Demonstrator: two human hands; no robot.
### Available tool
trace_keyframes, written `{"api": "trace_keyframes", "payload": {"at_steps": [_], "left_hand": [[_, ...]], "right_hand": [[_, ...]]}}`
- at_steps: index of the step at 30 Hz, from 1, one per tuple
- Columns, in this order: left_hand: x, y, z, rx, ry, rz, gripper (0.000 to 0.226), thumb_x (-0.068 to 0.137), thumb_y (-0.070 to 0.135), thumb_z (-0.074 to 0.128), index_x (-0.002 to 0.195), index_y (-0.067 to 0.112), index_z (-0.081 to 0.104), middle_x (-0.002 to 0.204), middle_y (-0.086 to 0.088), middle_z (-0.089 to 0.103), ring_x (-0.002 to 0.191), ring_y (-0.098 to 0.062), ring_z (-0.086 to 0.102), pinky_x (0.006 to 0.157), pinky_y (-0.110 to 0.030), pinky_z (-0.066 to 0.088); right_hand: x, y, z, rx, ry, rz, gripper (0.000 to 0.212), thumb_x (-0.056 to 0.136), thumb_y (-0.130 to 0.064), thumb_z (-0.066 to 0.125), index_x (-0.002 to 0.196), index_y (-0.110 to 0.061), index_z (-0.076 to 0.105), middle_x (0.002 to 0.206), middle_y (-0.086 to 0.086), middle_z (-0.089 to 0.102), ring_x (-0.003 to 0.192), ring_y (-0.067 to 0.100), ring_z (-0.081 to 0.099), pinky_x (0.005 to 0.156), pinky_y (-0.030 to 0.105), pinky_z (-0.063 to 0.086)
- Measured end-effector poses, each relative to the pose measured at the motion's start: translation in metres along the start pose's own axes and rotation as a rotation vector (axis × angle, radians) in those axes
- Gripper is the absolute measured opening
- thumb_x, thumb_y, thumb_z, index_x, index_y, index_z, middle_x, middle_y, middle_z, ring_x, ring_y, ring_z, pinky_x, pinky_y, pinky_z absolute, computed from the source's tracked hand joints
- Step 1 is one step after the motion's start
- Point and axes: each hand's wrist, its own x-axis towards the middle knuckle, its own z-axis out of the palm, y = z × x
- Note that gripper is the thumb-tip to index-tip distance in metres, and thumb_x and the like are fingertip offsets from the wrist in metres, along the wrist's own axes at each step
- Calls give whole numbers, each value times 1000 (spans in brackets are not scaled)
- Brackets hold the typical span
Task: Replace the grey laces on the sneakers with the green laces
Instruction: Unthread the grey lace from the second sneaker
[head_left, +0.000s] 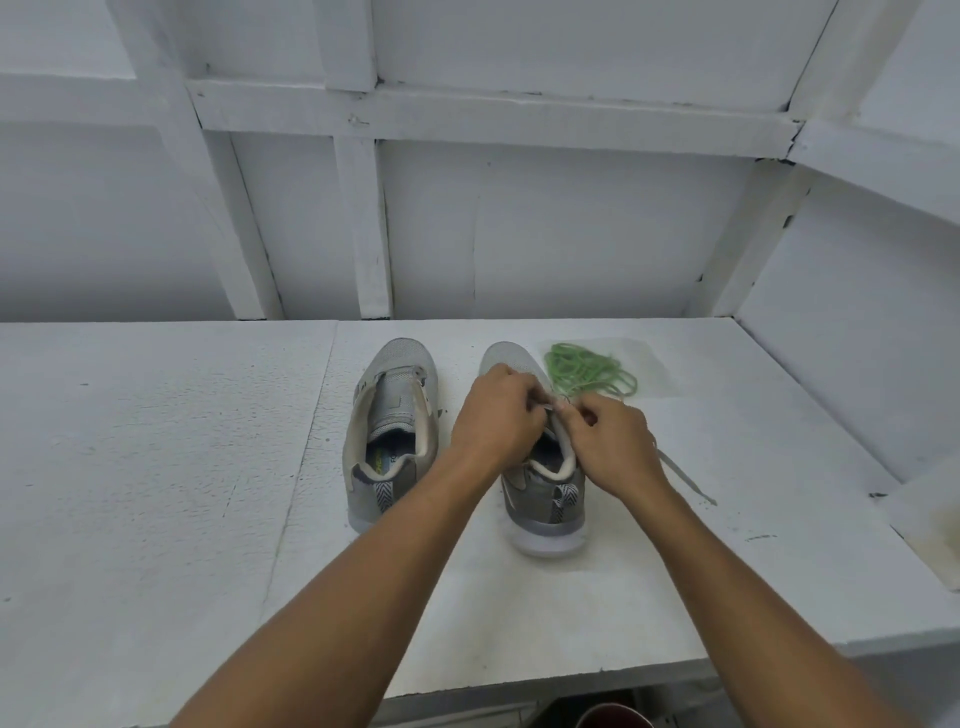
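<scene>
Two grey sneakers stand side by side on the white table (156, 467), toes pointing away from me. The left sneaker (392, 431) has no lace in its eyelets. Both my hands work over the tongue of the right sneaker (545, 493). My left hand (496, 415) and my right hand (608, 447) each pinch the grey lace near the shoe's upper eyelets. One loose end of the grey lace (685, 478) trails on the table to the right of the shoe. A bundle of green laces (587, 371) lies just beyond the right sneaker's toe, to its right.
A white panelled wall (519, 234) rises behind the table. The table's front edge (571, 680) runs below my forearms. A white ledge (930, 519) juts in at the right. A round red object (613, 717) shows below the table edge.
</scene>
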Motion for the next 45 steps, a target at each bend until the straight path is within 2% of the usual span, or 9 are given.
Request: {"api": "trace_keyframes", "payload": {"at_steps": [3, 7, 11, 14, 17, 21, 26, 39, 45], "left_hand": [[9, 5, -2, 198, -110, 44, 17, 87, 24, 62, 101, 17, 67, 109, -6, 53, 102, -26, 55, 86, -38, 50], [15, 12, -13, 289, -100, 67, 11, 91, 25, 56, 94, 15, 60, 105, -7, 52, 98, -29, 56, 79, -37, 47], [22, 7, -37, 260, 100, -109, 21, 88, 13, 47, 101, 0, 56, 111, -20, 58, 100, -37, 54, 73, -34, 34], [22, 6, -41, 211, 17, -218, 31, 90, 14, 49, 117, 0, 51, 123, -20, 53, 110, -36, 53, 78, -33, 36], [19, 13, -34, 162, -91, -20, 44, 85, 16, 57, 128, 11, 49, 130, -9, 52, 119, -28, 49, 92, -35, 43], [20, 15, -21, 330, -204, 190, 24, 89, 28, 58, 110, 24, 69, 109, 0, 68, 104, -21, 60, 89, -36, 49], [21, 10, -24, 433, -91, 274, 19, 93, 28, 58, 106, 25, 71, 106, -1, 67, 105, -22, 55, 85, -33, 40], [39, -17, -87, 260, 260, 38, 19, 88, 13, 53, 96, 15, 70, 97, -2, 67, 89, -24, 61, 77, -37, 54], [26, -19, -74, 418, 61, 27, 24, 85, 17, 61, 104, 23, 73, 105, -1, 69, 97, -22, 62, 83, -34, 52]], "right_hand": [[-5, 0, 2, 85, 62, 35, 44, 99, -37, 50, 64, -10, 52, 61, 0, 54, 58, 12, 44, 51, 13, 34], [-7, 1, 7, 114, 87, 64, 46, 100, -36, 49, 64, -7, 48, 56, -2, 47, 54, 9, 40, 53, 11, 33], [-8, 3, 11, 198, 79, 62, 44, 100, -35, 48, 66, -8, 49, 58, -1, 48, 57, 10, 41, 50, 19, 28], [-8, 4, 12, 211, 80, 39, 43, 100, -34, 49, 68, -7, 51, 58, -1, 49, 57, 11, 41, 52, 21, 28], [-8, 5, 12, 211, 87, 36, 43, 100, -34, 48, 68, -7, 51, 59, -1, 49, 57, 10, 41, 51, 20, 29], [-8, 5, 15, 230, 89, 48, 42, 101, -35, 47, 73, -4, 54, 63, 4, 54, 60, 14, 43, 53, 24, 31], [-10, 5, 16, 259, 108, 40, 44, 101, -35, 48, 70, -4, 52, 61, 3, 53, 58, 13, 42, 53, 18, 33], [-11, 5, 17, 296, 124, 57, 43, 101, -31, 49, 72, 1, 51, 57, 1, 46, 56, 12, 37, 53, 17, 31], [-10, 6, 18, 299, 119, 77, 43, 100, -33, 49, 72, -1, 52, 58, 1, 47, 56, 13, 38, 53, 17, 31]]}}
